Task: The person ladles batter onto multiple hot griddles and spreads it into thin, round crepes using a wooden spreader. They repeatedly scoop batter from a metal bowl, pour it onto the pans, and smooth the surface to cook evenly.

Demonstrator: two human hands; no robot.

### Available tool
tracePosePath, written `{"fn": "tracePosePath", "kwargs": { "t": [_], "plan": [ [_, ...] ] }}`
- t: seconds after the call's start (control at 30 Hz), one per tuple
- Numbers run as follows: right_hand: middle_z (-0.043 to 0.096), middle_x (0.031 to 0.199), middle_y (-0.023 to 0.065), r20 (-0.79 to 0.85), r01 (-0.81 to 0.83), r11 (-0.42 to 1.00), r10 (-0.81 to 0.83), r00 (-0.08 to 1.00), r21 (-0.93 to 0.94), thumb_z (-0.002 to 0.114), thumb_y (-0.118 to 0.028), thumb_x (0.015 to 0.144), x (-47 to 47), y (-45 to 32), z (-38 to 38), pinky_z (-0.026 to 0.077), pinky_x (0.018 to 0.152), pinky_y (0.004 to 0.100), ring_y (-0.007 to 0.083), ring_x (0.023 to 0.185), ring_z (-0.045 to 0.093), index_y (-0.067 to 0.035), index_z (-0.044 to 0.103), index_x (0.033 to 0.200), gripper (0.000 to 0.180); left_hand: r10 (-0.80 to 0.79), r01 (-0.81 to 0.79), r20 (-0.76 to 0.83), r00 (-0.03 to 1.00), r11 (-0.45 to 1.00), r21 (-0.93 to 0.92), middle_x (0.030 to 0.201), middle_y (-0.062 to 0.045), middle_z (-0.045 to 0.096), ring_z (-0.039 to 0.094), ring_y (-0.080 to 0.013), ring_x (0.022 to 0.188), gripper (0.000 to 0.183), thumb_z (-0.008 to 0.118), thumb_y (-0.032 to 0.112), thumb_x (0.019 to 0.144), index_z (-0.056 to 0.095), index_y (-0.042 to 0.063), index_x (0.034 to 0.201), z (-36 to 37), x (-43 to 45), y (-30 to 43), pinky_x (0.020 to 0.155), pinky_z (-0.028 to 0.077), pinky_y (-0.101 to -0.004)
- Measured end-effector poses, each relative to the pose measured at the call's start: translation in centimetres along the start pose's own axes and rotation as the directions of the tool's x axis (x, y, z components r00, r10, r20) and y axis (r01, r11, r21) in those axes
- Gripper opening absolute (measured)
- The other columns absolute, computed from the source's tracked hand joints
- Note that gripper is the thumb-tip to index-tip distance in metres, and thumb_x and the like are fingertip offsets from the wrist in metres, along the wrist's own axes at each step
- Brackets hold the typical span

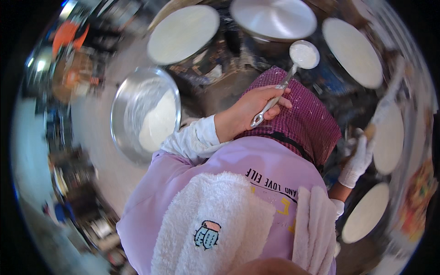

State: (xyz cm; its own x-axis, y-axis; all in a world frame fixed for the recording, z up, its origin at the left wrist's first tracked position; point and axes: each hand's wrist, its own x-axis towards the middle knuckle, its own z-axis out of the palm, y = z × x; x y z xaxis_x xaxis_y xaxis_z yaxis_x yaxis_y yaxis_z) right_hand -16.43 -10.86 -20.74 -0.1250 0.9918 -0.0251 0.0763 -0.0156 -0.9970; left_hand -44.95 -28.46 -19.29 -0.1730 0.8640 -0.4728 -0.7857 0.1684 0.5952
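My left hand [263, 108] grips the handle of a metal ladle [283, 80] over my checked apron skirt. White batter [304, 56] fills the ladle's bowl, which hangs near a shiny bare round metal pan [273, 19]. My right hand [355, 161], in a white knit glove, is closed on a long spatula-like tool [388, 92] with a brownish grip; motion blurs it. The tool passes beside a round pan covered with a pale layer [388, 141]. Left of me, a large steel basin [122, 99] holds white batter [158, 123].
More pale-coated round pans stand in an arc: back left [184, 34], back right [352, 51] and lower right [366, 213]. Debris [209, 68] lies below the back left pan. A person in orange [67, 37] is far left. White towels [213, 220] hang on my chest.
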Motion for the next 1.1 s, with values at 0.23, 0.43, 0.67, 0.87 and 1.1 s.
{"fn": "tracePosePath", "kwargs": {
  "t": [0.23,0.43,0.67,0.87,1.1],
  "plan": [
    [0.066,0.091,0.0088,0.836,-0.148,0.981,0.183,0.518,-0.124,0.049,-0.010,0.103,2.2,-6.9,9.5,0.043,0.046,0.0202,0.0065,0.055,0.054,-0.009,0.034,0.158,0.057,0.426,-0.537,-0.456,0.782,0.831,-0.146,0.097,-0.011,0.071,0.050,-0.0072,0.051,0.032,0.048,0.019,0.107,0.051,0.002,0.134,0.4,-7.2,-5.3,0.041,0.039,-0.0188],
    [0.065,0.084,0.0076,0.893,0.074,0.890,0.449,0.013,-0.449,0.049,-0.013,0.101,2.4,-11.1,15.5,0.041,0.040,0.0201,0.0070,0.052,0.054,-0.011,0.031,0.161,0.063,0.343,-0.751,-0.823,0.453,0.644,-0.145,0.097,-0.010,0.072,0.057,-0.0088,0.059,0.031,0.052,0.019,0.106,0.053,0.003,0.132,-0.2,-10.8,-8.4,0.047,0.047,-0.0202],
    [0.061,0.086,0.0038,0.619,0.070,0.727,0.627,-0.473,-0.683,0.056,-0.014,0.099,-1.0,-5.6,28.4,0.041,0.047,0.0176,0.0062,0.058,0.054,-0.014,0.045,0.154,0.055,0.111,-0.879,-0.983,0.145,0.470,-0.077,0.088,-0.008,0.061,0.057,-0.0148,0.064,0.013,0.053,0.016,0.104,0.055,0.005,0.111,-8.8,-11.5,-15.7,0.049,0.045,-0.0272],
    [0.057,0.080,0.0029,0.504,0.363,0.755,0.642,-0.578,-0.546,0.060,-0.022,0.097,-12.1,4.7,40.4,0.036,0.040,0.0247,0.0108,0.053,0.051,-0.013,0.053,0.147,0.051,-0.150,-0.814,-0.977,-0.150,0.580,0.035,0.077,-0.007,0.056,0.053,-0.0183,0.061,0.009,0.056,0.015,0.100,0.055,0.005,0.101,-25.6,-12.7,-19.4,0.049,0.041,-0.0316],
    [0.059,0.074,0.0101,0.719,0.540,0.841,0.350,-0.600,0.042,0.055,-0.020,0.096,-19.1,14.8,45.2,0.046,0.052,0.0352,0.0187,0.055,0.058,-0.006,0.057,0.140,0.046,-0.315,-0.805,-0.923,-0.221,0.593,-0.010,0.077,-0.011,0.063,0.061,-0.0239,0.067,0.010,0.052,0.012,0.098,0.058,0.005,0.101,-31.9,-11.4,-17.1,0.057,0.048,-0.0358]
  ]
}}
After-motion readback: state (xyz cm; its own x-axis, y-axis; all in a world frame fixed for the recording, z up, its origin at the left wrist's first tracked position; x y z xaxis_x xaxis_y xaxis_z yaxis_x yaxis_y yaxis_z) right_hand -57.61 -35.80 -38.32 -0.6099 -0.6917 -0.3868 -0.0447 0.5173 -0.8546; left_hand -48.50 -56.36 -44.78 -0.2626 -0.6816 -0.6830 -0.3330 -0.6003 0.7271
